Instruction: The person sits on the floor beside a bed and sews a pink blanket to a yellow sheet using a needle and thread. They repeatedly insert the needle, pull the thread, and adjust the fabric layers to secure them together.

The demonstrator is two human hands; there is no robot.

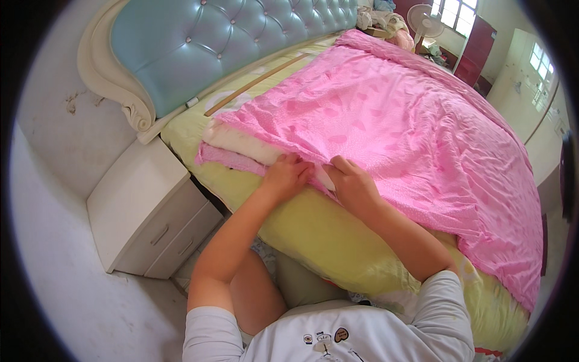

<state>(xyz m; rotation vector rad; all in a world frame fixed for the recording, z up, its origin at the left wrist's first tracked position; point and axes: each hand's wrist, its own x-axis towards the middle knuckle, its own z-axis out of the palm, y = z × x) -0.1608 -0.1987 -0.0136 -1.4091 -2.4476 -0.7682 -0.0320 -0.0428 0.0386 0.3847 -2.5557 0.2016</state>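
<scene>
A pink quilt cover lies spread over the bed. From its open side a thick white quilt shows, with the cover's lower pink layer beneath it. My left hand curls its fingers on the cover's edge, against the white quilt. Just to the right, my right hand pinches the upper pink fabric, and a small strip of white quilt shows between the hands. The fingertips of both hands are partly hidden in the folds.
Under the cover is a yellow-green bed sheet. A wooden stick and a small white cylinder lie near the blue tufted headboard. At left stands a white nightstand. A fan and piled cloth are at the far side.
</scene>
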